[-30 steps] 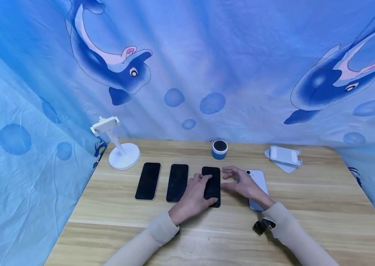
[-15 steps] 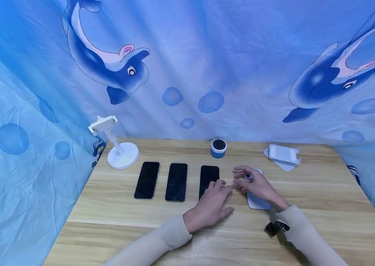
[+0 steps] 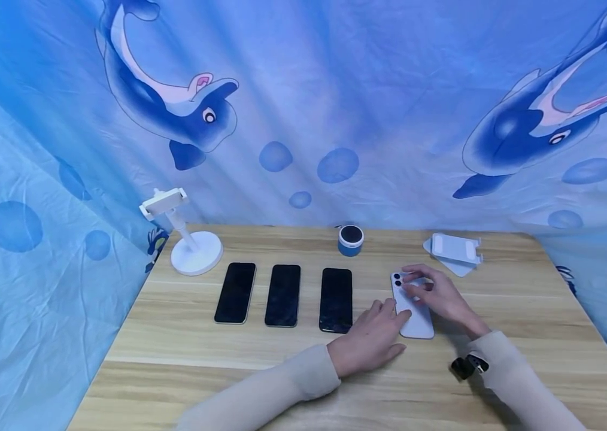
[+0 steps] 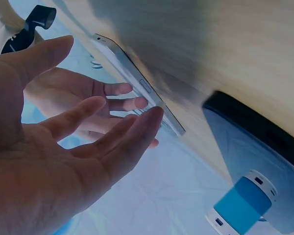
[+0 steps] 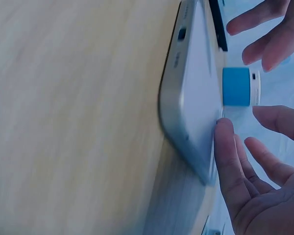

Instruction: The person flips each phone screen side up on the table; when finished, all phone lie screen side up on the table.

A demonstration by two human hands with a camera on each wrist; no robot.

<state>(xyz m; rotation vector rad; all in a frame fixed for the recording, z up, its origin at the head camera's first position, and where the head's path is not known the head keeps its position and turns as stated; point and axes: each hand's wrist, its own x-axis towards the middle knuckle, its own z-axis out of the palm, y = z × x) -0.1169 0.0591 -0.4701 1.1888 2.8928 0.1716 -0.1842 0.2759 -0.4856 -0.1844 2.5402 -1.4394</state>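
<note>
A white smartphone (image 3: 418, 323) lies back up on the table, its camera lenses at the far left corner. My left hand (image 3: 368, 344) is at its near left side, fingers relaxed, the index finger reaching over its left edge. Above its far right part hovers my right hand (image 3: 443, 296), fingers loosely bent. In the left wrist view the fingers of my left hand (image 4: 59, 161) are apart with nothing between them. The right wrist view has the fingers of my right hand (image 5: 264, 196) close to the phone's side (image 5: 186, 98); contact is hard to tell.
Black-screened smartphones lie in a row to the left: one at far left (image 3: 236, 293), one in the middle (image 3: 283, 296), one nearest the hands (image 3: 336, 299). Behind are a blue speaker (image 3: 350, 245), a white phone stand (image 3: 196, 254) and a folded holder (image 3: 454, 248). A patterned curtain (image 3: 282, 90) hangs behind.
My left hand has left the nearest black smartphone and moved right to the white one. My right hand has also moved right, from beside the black smartphone to over the white one.
</note>
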